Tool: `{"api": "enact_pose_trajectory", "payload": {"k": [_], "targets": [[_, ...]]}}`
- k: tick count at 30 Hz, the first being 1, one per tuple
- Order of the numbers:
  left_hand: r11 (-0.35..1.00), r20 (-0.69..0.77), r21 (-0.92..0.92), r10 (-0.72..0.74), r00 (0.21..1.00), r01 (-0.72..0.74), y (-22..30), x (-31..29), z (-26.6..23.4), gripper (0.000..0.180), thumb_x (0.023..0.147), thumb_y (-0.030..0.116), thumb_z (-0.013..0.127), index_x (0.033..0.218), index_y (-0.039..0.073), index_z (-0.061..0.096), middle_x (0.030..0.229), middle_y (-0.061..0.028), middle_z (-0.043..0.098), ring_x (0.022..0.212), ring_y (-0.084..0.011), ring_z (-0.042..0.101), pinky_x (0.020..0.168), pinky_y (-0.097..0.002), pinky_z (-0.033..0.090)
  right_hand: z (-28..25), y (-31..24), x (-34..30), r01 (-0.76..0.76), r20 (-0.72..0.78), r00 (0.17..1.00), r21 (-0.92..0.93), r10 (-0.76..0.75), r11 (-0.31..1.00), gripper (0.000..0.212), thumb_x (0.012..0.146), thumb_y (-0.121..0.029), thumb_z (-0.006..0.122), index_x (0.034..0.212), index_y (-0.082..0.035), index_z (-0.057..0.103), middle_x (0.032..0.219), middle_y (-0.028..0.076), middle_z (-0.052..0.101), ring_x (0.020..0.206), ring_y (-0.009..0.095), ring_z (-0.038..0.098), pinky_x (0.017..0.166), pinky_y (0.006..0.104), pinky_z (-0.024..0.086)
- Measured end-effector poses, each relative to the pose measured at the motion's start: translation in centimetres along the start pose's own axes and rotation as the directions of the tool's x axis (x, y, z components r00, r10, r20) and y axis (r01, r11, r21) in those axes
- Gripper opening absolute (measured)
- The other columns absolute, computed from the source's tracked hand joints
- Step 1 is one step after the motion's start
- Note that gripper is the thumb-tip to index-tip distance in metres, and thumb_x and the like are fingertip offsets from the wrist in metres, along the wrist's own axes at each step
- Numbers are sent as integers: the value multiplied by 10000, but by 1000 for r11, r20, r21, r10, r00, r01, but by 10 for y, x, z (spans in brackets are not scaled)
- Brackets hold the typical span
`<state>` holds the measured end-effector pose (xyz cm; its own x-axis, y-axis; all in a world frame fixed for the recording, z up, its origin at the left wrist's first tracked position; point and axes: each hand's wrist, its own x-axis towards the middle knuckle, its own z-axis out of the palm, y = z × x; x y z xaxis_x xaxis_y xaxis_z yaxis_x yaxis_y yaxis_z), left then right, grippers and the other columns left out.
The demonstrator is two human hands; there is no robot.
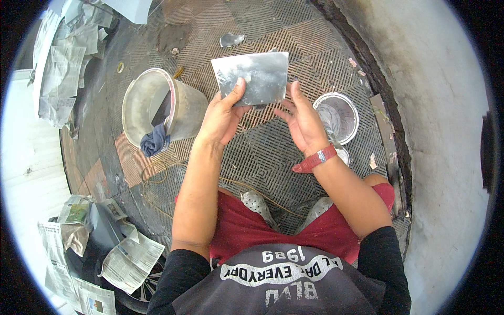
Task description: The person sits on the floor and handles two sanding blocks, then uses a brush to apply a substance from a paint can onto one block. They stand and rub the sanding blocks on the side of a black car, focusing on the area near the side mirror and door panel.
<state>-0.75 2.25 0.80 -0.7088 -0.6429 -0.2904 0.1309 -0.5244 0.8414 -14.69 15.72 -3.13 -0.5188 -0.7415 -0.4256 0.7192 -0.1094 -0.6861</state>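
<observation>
My left hand [226, 113] grips a thin, shiny grey sheet [254, 79] with whitish smears, its thumb lying on the upper face and its fingers underneath. The frame does not show for certain whether the sheet is sandpaper or metal. Close by the sheet's right edge, my right hand [305, 122] has its fingers spread and holds nothing; it wears a red wristwatch. Left of my left forearm stands a large whitish bucket [189, 107], with a dark blue cloth [155, 140] hung over its rim. Beyond my right hand is a smaller tub [353, 119] with a white rim.
A pale wall [441, 131] curves along the right. Newspaper [134, 261] covers parts around a wheel [149, 283] at lower left, and more newspaper [62, 79] hangs at upper left. A torn scrap [231, 40] lies on the ribbed floor mat [252, 152], crossed by a thin hose [247, 186].
</observation>
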Motion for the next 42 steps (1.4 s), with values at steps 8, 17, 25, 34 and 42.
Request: {"api": "enact_pose_trajectory", "payload": {"k": [8, 17, 25, 34, 42], "targets": [[983, -124, 27, 184, 975, -182, 17, 5, -18, 471, 1047, 103, 732, 1462, -30, 554, 1393, -149, 674, 1262, -276, 684, 1085, -490, 598, -27, -24, 31, 405, -132, 900, -106, -416, 908, 424, 983, 21, 760, 1381, 20, 614, 1345, 155, 659, 1158, 216, 685, 914, 356, 614], [987, -174, 101, 141, 975, -125, 20, 14, -49, 415, 1002, 26, 736, 1387, 32, 585, 1339, -97, 690, 1210, -239, 707, 954, -402, 660, -35, -40, 30, 359, 26, 933, -121, -359, 925, 368, 1010, 39, 707, 1367, 27, 617, 1278, 106, 723, 1112, 164, 706, 975, 347, 594], [998, -110, 39, 56, 992, -51, 11, 13, -23, 359, 1033, 123, 747, 1359, 13, 644, 1304, -82, 734, 1156, -210, 739, 1050, -383, 603, -34, -38, 31, 297, 111, 950, -25, -293, 954, 358, 1040, -21, 713, 1380, -13, 602, 1298, 70, 718, 1159, 157, 682, 1024, 349, 559], [965, -167, 181, 222, 961, -191, 7, 16, -16, 363, 1050, 126, 745, 1378, 11, 641, 1293, -73, 747, 1205, -186, 703, 1080, -373, 543, -52, -35, 29, 466, 458, 874, -696, -163, 547, 413, 969, -2, 682, 1380, -17, 647, 1271, 112, 739, 1205, 197, 665, 1081, 340, 504], [852, 58, 523, -55, 997, 16, 1, 1, 0, 435, 993, 96, 799, 1391, 21, 640, 1278, -79, 753, 1168, -188, 713, 1072, -382, 544, -42, -31, 25, 316, 269, 944, -589, -189, 743, 285, 1060, -266, 737, 1186, -16, 789, 1033, -22, 748, 946, 63, 621, 841, 246, 482]]}}
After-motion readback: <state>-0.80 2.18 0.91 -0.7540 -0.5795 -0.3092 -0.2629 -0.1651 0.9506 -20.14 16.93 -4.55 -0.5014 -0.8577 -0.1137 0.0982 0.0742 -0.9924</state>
